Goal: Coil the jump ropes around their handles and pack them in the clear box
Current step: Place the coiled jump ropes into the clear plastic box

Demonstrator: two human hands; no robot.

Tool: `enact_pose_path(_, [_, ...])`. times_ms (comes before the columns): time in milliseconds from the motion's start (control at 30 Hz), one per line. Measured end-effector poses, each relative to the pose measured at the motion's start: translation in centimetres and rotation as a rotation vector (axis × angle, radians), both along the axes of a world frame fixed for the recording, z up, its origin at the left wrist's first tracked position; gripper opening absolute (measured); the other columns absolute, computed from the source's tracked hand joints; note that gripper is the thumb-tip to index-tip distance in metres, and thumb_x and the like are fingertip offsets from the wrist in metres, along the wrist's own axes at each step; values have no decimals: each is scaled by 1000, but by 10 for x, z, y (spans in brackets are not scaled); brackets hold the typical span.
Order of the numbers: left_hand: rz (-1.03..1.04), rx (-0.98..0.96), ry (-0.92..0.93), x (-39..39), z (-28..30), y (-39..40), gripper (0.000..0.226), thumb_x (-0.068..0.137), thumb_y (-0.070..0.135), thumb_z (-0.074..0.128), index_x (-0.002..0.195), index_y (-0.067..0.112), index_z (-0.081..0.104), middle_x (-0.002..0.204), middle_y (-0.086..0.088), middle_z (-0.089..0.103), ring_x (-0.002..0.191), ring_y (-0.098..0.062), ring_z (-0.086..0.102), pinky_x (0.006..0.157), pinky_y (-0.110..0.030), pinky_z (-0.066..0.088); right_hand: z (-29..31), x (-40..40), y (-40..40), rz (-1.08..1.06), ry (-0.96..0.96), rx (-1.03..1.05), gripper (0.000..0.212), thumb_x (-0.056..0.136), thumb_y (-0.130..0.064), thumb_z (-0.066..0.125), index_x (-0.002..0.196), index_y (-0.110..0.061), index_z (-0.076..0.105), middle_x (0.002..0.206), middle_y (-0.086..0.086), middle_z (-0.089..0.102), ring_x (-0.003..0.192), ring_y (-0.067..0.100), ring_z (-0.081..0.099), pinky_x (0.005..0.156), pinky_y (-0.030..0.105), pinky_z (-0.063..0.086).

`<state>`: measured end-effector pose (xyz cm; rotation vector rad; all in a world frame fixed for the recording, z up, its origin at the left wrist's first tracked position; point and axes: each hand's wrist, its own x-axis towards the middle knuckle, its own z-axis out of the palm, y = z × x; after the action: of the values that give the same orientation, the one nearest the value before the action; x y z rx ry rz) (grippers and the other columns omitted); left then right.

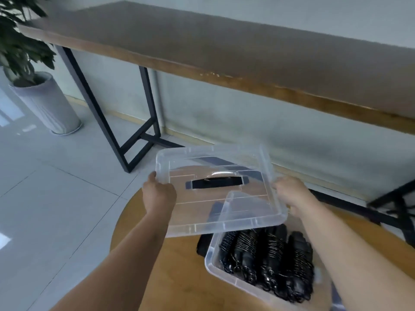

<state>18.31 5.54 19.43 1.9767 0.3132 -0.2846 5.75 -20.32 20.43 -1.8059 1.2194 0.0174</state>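
The clear box stands on a round wooden table, and several black jump ropes coiled round their handles lie side by side inside it. Above its far end I hold the clear lid, which has a black handle in its middle. My left hand grips the lid's left edge. On the opposite edge, my right hand grips it, partly seen through the plastic. The lid is tilted and covers only the box's far part.
A long wooden bench table on black metal legs runs along the wall behind. At the far left stands a potted plant in a white ribbed pot. Grey floor tiles lie to the left. Something dark lies under the box's left corner.
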Motion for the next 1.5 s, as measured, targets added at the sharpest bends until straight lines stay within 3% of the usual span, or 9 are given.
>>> enact_pose_path(133, [-212,73,-20,-25,-3,-34,65,84,-8,34,142,19,45,122,-6,56,88,-26,58,67,-35,49,-4,-74,-7,-71,113,-24,28,100,-5,43,119,-5,64,118,14,65,108,33,62,100,47,49])
enact_pose_path(200, [-308,101,-1,-38,-12,-49,63,84,-6,32,139,20,47,123,-7,57,92,-28,60,70,-38,53,-11,-107,-10,-129,126,-26,30,98,-2,44,120,-1,64,121,16,65,109,36,62,98,48,50])
enact_pose_path(367, [-496,172,23,-65,-35,-68,36,85,-2,34,100,9,64,82,-8,60,64,-21,50,56,-29,40,-26,-170,-6,-285,151,5,30,95,-5,46,117,-5,66,108,9,69,101,33,65,85,40,53])
enact_pose_path(533, [-659,294,3,-83,-50,-79,41,97,1,32,123,14,61,105,-10,66,84,-26,60,62,-27,47,-39,-206,3,-362,166,30,30,92,-1,39,100,-3,67,101,10,68,96,32,64,88,42,52])
enact_pose_path(900, [-643,334,-39,-100,-61,-80,46,98,2,33,137,16,54,119,-11,64,88,-28,59,62,-28,49,-49,-225,12,-343,198,5,35,88,-1,40,104,-9,69,97,8,71,92,29,66,79,34,54])
enact_pose_path(1067, [-635,323,-31,-102,-68,-73,45,100,6,32,138,19,53,116,-9,65,89,-29,62,73,-35,57,-47,-226,14,-319,174,4,38,90,-1,41,111,-19,67,92,2,69,78,23,63,60,25,43])
enact_pose_path(1200, [-613,262,-5,-103,-68,-70,49,98,5,34,140,21,52,118,-7,66,85,-25,61,64,-29,50,-49,-230,16,-306,171,-9,42,91,-3,43,119,-24,66,90,-4,68,67,15,62,50,22,38])
enact_pose_path(1367, [-599,222,21,-105,-71,-66,51,97,9,36,144,26,48,123,-6,65,81,-24,61,65,-31,53,-53,-236,19,-349,113,13,34,93,-10,52,121,-22,67,90,-7,67,82,22,69,75,35,55])
enact_pose_path(1500, [-597,214,33,-105,-71,-68,50,97,7,36,141,25,51,114,-5,67,70,-17,59,50,-25,43,-48,-239,14,-461,-20,165,43,91,-8,65,133,-15,59,96,-4,65,82,19,62,72,31,50])
